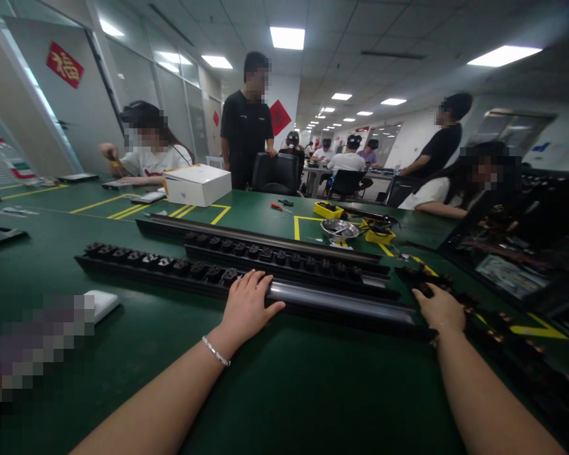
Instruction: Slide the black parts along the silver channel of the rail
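A long black channel (pixel 341 302) lies across the green table, its left part filled with a row of black socket modules (pixel 165 262). My left hand (pixel 249 303) rests over the channel at the row's right end, fingers stretched out and thumb apart. To the right, my right hand (pixel 440 308) has its fingers bent around a small black socket module (pixel 423 289), partly hidden by the hand. Beside that hand runs a dark row of loose socket modules (pixel 502 322) with brass-coloured contacts. Behind the front channel lies a second channel (pixel 382 282), also holding modules.
Farther back lie another dark rail (pixel 265 237), a metal bowl (pixel 340 229), yellow bins (pixel 329 209), a screwdriver (pixel 279 206) and a white box (pixel 198 184). A white object (pixel 105 304) lies at left. Several people sit or stand around the room.
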The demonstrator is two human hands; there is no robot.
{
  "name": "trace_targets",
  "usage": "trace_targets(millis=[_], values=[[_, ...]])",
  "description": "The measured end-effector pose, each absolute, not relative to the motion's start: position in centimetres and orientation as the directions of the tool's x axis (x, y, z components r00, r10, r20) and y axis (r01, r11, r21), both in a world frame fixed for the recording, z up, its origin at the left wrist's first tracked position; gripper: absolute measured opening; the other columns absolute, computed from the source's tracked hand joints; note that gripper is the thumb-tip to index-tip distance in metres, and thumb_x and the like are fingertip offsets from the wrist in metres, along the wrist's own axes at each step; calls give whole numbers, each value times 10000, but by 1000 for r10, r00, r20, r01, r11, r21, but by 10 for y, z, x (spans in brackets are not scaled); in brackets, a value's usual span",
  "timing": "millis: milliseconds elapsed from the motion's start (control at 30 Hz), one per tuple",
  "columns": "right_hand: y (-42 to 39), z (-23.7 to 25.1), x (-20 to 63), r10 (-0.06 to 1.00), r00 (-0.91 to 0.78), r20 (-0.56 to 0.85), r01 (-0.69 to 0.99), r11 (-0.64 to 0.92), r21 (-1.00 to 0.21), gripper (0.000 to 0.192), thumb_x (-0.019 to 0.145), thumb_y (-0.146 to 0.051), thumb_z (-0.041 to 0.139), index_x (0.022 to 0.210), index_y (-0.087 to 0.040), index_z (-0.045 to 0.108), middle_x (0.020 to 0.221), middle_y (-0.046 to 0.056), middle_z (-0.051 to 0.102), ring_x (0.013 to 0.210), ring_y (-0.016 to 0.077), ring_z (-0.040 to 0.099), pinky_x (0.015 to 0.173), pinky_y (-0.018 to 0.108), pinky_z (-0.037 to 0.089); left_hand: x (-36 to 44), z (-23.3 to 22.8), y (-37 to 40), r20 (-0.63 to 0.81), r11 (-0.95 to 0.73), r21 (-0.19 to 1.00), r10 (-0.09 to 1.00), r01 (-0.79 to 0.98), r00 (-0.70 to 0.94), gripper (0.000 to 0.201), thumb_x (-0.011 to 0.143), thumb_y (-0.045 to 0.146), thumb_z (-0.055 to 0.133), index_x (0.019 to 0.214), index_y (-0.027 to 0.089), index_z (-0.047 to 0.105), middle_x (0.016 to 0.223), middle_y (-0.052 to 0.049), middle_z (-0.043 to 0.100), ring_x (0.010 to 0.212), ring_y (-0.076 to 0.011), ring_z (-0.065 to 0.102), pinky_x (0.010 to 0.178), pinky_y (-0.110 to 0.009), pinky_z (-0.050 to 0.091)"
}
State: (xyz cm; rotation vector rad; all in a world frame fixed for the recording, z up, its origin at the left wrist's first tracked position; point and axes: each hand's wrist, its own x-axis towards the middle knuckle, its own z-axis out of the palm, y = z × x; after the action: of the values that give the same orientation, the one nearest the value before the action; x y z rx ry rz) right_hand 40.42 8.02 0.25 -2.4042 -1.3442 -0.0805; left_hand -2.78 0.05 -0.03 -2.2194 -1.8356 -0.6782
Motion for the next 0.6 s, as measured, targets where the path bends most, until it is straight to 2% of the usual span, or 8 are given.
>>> trace_targets(millis=[200, 333, 433, 500, 600], values=[[86, 2, 406, 808, 540, 235, 828, -461, -319, 611, 785, -506, 458, 1258, -128, 542, 1191, 206, 573, 1047, 319, 534, 775, 385, 403, -27, 0, 0, 446, -217, 157, 886, 963, 127, 580, 803, 563, 516, 1280, 234, 491, 1344, -85, 497, 1280, -290, 381, 1023, -449, 318], [76, 4, 405, 726, 584, 363, 788, -402, -466, 560, 796, -437, 434, 1228, -102, 555, 1163, 188, 587, 1042, 289, 528, 846, 368, 393, -27, 1, 0, 447, -223, 169, 885, 960, 127, 581, 802, 562, 520, 1281, 236, 493, 1343, -90, 496, 1281, -294, 377, 1029, -453, 308], [64, 14, 398, 665, 603, 441, 770, -340, -540, 507, 802, -373, 403, 1195, -108, 585, 1110, 167, 616, 964, 270, 550, 846, 364, 392, -27, 0, 0, 453, -228, 175, 882, 958, 128, 578, 805, 563, 516, 1278, 231, 496, 1345, -88, 497, 1282, -290, 377, 1030, -450, 308], [56, 23, 389, 617, 595, 516, 784, -302, -543, 503, 801, -354, 386, 1187, -106, 592, 1056, 158, 633, 898, 258, 562, 821, 359, 400, -27, 0, 0, 459, -234, 176, 879, 956, 130, 581, 803, 566, 517, 1274, 227, 498, 1342, -85, 501, 1280, -287, 381, 1029, -449, 313], [47, 33, 371, 578, 504, 642, 855, -225, -468, 493, 804, -320, 354, 1158, -80, 601, 1012, 169, 634, 936, 256, 555, 838, 352, 402, -27, -2, 1, 476, -240, 181, 870, 954, 129, 581, 808, 579, 503, 1266, 222, 506, 1340, -84, 506, 1280, -283, 385, 1031, -447, 317]])
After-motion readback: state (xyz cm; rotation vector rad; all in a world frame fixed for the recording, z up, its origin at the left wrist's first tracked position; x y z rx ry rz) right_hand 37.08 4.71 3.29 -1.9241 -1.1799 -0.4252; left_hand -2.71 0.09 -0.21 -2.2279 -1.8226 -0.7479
